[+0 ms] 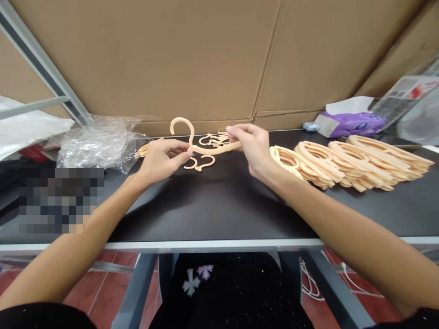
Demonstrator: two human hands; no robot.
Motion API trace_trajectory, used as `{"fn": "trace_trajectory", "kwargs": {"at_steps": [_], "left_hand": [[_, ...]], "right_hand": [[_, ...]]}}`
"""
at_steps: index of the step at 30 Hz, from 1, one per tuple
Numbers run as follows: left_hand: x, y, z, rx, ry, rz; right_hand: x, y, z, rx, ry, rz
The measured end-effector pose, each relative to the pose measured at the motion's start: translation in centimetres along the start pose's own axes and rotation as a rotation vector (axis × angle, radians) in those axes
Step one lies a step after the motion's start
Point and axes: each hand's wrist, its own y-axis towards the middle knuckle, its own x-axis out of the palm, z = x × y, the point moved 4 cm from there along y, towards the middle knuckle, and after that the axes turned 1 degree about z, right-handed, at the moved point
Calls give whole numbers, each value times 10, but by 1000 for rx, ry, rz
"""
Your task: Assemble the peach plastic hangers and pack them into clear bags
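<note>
Both my hands hold one peach plastic hanger a little above the black table. My left hand grips its left end with fingers closed. My right hand pinches its right end. The hanger's hook stands up between my hands. Two loose peach hooks lie on the table right under the hanger, and several more small peach pieces lie just behind it.
A long overlapping row of peach hanger bodies runs along the table's right side. Crumpled clear plastic bags sit at the back left. A purple tissue pack lies at the back right. Cardboard walls off the back.
</note>
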Motion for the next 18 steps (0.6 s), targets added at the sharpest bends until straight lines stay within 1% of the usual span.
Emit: {"fn": "trace_trajectory", "kwargs": {"at_steps": [2, 3, 5, 7, 8, 10, 12, 14, 16, 18], "left_hand": [[-1, 0, -2, -62, -57, 8], [-1, 0, -2, -80, -84, 3], [1, 0, -1, -104, -148, -23], [5, -2, 1, -125, -224, -52], [7, -2, 2, -137, -259, -65], [10, -3, 4, -148, -304, -82], [10, -3, 6, -139, -298, -82], [8, -2, 5, -135, -253, -57], [3, 1, 2, -143, -216, -4], [-3, 3, -2, -149, -197, 61]], "right_hand": [[-4, -2, -11, -260, -235, 70], [-3, -7, -17, -386, -357, 63], [6, -18, -22, -576, -561, -22], [17, -30, -21, -680, -692, -141], [22, -34, -19, -701, -735, -201], [29, -39, -12, -699, -800, -310], [31, -38, -6, -674, -848, -367], [29, -34, -3, -660, -879, -357], [25, -29, -4, -646, -926, -307], [21, -25, -4, -619, -1043, -270]]}}
